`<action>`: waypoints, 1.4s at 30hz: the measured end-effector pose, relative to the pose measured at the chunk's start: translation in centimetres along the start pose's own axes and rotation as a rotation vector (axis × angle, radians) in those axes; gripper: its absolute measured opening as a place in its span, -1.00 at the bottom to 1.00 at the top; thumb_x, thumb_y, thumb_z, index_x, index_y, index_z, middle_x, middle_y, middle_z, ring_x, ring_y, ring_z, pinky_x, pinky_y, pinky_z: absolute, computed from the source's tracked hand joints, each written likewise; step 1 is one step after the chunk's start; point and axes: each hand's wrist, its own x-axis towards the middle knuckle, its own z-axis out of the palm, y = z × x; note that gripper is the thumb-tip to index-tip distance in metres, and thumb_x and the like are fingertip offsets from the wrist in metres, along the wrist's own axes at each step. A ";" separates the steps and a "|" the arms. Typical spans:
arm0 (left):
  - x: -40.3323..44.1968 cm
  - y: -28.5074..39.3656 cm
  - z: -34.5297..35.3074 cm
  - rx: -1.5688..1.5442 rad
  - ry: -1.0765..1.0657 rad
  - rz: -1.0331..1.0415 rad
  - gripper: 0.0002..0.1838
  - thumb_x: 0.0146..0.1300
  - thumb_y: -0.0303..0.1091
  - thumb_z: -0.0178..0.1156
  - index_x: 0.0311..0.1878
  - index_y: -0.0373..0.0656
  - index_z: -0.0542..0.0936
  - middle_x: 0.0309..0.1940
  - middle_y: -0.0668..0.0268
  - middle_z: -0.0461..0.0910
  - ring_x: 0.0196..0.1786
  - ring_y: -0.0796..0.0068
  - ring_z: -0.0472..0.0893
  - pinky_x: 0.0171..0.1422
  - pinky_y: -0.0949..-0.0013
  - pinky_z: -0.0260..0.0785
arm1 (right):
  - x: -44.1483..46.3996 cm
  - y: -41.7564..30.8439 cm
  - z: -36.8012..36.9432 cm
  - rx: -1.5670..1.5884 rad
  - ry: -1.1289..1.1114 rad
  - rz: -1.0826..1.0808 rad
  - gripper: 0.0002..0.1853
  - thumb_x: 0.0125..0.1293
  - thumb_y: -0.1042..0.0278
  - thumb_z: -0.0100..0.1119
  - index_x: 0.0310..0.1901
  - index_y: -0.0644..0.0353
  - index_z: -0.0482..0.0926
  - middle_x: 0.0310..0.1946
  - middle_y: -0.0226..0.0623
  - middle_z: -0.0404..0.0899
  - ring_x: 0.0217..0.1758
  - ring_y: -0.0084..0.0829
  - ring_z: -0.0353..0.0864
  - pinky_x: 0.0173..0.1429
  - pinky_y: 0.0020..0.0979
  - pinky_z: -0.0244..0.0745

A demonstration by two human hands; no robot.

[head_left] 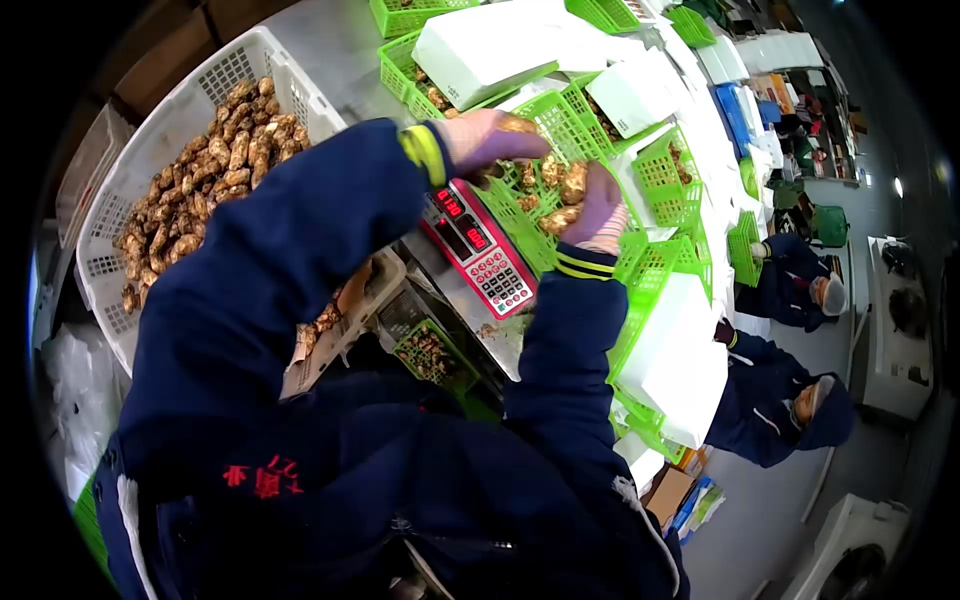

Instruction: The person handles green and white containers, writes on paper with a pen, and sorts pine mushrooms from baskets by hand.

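My left hand (500, 143), in a purple glove, reaches over the scale end of a green mesh basket (525, 235). Its fingers are curled round a brown-and-cream knobbly mushroom (517, 123). From the other side, my right hand (598, 205), also gloved in purple, closes on a similar mushroom (574, 182). Just below those fingers a further mushroom (560, 219) shows; whether it is held I cannot tell. Smaller mushroom pieces (528, 176) lie in the basket between my hands. A red digital scale (482, 250) with lit red digits sits beside the basket.
A large white crate (95, 235) heaped with mushrooms stands at the left. Green baskets (665, 185) and white foam boxes (490, 50) crowd the table's far side. A lower green basket (460, 375) holds small pieces. Two co-workers (775, 400) stand at the right.
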 end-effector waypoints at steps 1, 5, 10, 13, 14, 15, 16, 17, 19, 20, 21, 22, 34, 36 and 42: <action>1.0 0.5 1.0 0.021 0.013 -0.012 -0.43 0.01 0.13 0.22 -0.10 -0.16 0.45 -0.51 0.40 0.45 -0.54 0.64 0.42 -0.45 0.47 0.36 | 0.9 2.0 -1.3 0.101 -0.010 0.141 -0.68 0.18 0.32 0.12 -0.06 0.25 0.46 -0.25 -0.27 0.52 -0.24 -0.45 0.47 -0.18 -0.42 0.41; 2.6 -0.1 1.2 0.065 0.170 -0.169 -0.31 0.04 0.10 0.22 0.13 -0.14 0.34 -0.20 0.24 0.47 -0.30 0.47 0.52 -0.33 0.42 0.45 | 1.9 3.7 -3.4 0.304 0.085 0.608 -0.58 0.22 0.18 0.05 0.08 0.14 0.35 -0.09 -0.28 0.47 -0.08 -0.39 0.47 0.01 -0.28 0.35; -4.8 -1.3 -5.9 -0.131 0.149 -0.005 -0.44 0.11 -0.06 0.20 0.12 -0.14 0.36 -0.19 0.35 0.50 -0.28 0.46 0.56 -0.27 0.44 0.48 | 1.6 4.3 -1.8 -0.046 -0.176 0.043 -0.67 0.22 0.37 0.07 0.01 0.24 0.38 -0.11 -0.24 0.48 -0.12 -0.43 0.45 -0.03 -0.39 0.42; -13.8 -0.2 -11.5 -0.014 0.381 0.028 -0.55 0.19 -0.17 0.12 0.12 -0.13 0.38 -0.16 0.35 0.50 -0.22 0.49 0.56 -0.21 0.48 0.47 | 0.1 -1.8 4.9 0.424 -0.294 0.339 -0.64 0.24 0.30 0.07 -0.03 0.39 0.39 -0.27 -0.25 0.51 -0.37 -0.56 0.43 -0.26 -0.56 0.38; -16.6 -1.1 -14.5 -0.012 0.440 0.085 -0.55 0.22 -0.14 0.08 0.13 -0.14 0.37 -0.15 0.33 0.52 -0.22 0.53 0.55 -0.17 0.50 0.45 | -0.6 -3.5 7.1 0.373 -0.423 0.326 -0.65 0.24 0.32 0.06 -0.04 0.42 0.40 -0.33 -0.25 0.51 -0.43 -0.60 0.40 -0.33 -0.60 0.34; -19.9 -1.1 -15.7 0.022 0.564 0.124 -0.55 0.23 -0.14 0.07 0.13 -0.14 0.37 -0.14 0.33 0.52 -0.22 0.55 0.54 -0.15 0.53 0.44 | -1.3 -4.8 9.3 0.319 -0.548 0.305 -0.65 0.24 0.34 0.05 -0.05 0.45 0.40 -0.39 -0.26 0.51 -0.49 -0.64 0.37 -0.41 -0.64 0.30; -23.2 -1.0 -17.0 0.062 0.691 0.158 -0.56 0.25 -0.14 0.06 0.13 -0.14 0.37 -0.14 0.32 0.52 -0.22 0.58 0.54 -0.14 0.55 0.43 | -1.9 -5.3 11.5 0.191 -0.684 0.163 -0.71 0.23 0.37 0.04 -0.10 0.43 0.45 -0.45 -0.27 0.52 -0.58 -0.67 0.34 -0.49 -0.68 0.23; -26.4 -1.0 -18.4 0.104 0.818 0.185 -0.56 0.26 -0.13 0.05 0.13 -0.14 0.37 -0.14 0.32 0.53 -0.22 0.61 0.53 -0.12 0.58 0.42 | -2.9 -7.7 13.6 0.173 -0.813 0.325 -0.74 0.22 0.37 0.05 -0.14 0.38 0.51 -0.49 -0.30 0.51 -0.58 -0.65 0.38 -0.49 -0.64 0.27; -31.5 -2.2 -20.4 0.073 0.940 0.201 -0.58 0.26 -0.15 0.06 0.11 -0.14 0.39 -0.17 0.34 0.53 -0.24 0.67 0.52 -0.14 0.61 0.42 | -4.4 -10.0 18.5 0.063 -1.046 0.237 -0.74 0.23 0.34 0.04 -0.14 0.34 0.53 -0.50 -0.30 0.54 -0.54 -0.63 0.45 -0.42 -0.61 0.35; -33.2 -2.9 -20.9 0.088 1.007 0.171 -0.59 0.25 -0.16 0.07 0.10 -0.14 0.40 -0.20 0.35 0.53 -0.26 0.69 0.51 -0.17 0.62 0.42 | -5.3 -10.6 21.2 -0.006 -1.127 0.195 -0.72 0.22 0.33 0.06 -0.11 0.31 0.52 -0.48 -0.27 0.55 -0.50 -0.60 0.49 -0.37 -0.58 0.39; -34.5 -3.9 -21.4 0.101 1.070 0.140 -0.60 0.24 -0.18 0.09 0.10 -0.15 0.41 -0.22 0.36 0.53 -0.28 0.71 0.51 -0.20 0.62 0.42 | -5.9 -11.0 23.9 -0.077 -1.204 0.150 -0.70 0.20 0.31 0.09 -0.09 0.29 0.52 -0.46 -0.23 0.56 -0.46 -0.57 0.53 -0.32 -0.55 0.43; -35.7 -5.6 -22.5 0.158 1.068 0.112 -0.62 0.23 -0.21 0.10 0.08 -0.16 0.42 -0.27 0.37 0.54 -0.32 0.71 0.50 -0.26 0.62 0.42 | -6.3 -10.2 26.9 -0.188 -1.272 -0.097 -0.72 0.18 0.29 0.10 -0.11 0.24 0.54 -0.43 -0.22 0.57 -0.41 -0.53 0.53 -0.28 -0.52 0.43; -24.4 -15.2 -24.8 1.339 0.890 -0.374 -0.79 0.13 -0.44 0.02 -0.13 -0.12 0.47 -0.17 0.17 0.49 -0.03 0.23 0.51 -0.02 0.29 0.43 | -11.6 -5.6 44.6 -1.137 -1.177 -0.598 -0.61 0.12 0.33 0.12 0.03 0.06 0.43 0.00 -0.10 0.47 0.03 -0.19 0.50 0.04 -0.29 0.45; -24.0 -15.8 -26.5 1.282 0.843 -0.398 -0.71 0.08 -0.47 0.09 -0.08 -0.08 0.48 -0.12 0.23 0.51 -0.02 0.23 0.51 0.00 0.29 0.41 | -8.4 -4.4 43.3 -0.627 -1.233 -0.069 -0.58 0.10 0.43 0.06 0.06 0.14 0.41 -0.01 -0.06 0.47 -0.05 -0.16 0.53 0.06 -0.26 0.45; -28.2 -14.1 -31.9 -0.103 0.724 0.135 -0.53 0.02 -0.39 0.27 0.05 -0.05 0.43 -0.17 0.30 0.51 -0.18 0.48 0.51 -0.12 0.41 0.43 | -5.1 -4.5 37.4 0.274 -1.130 0.617 -0.54 0.13 0.50 0.03 0.11 0.21 0.27 -0.15 -0.23 0.49 -0.11 -0.38 0.55 -0.12 -0.29 0.59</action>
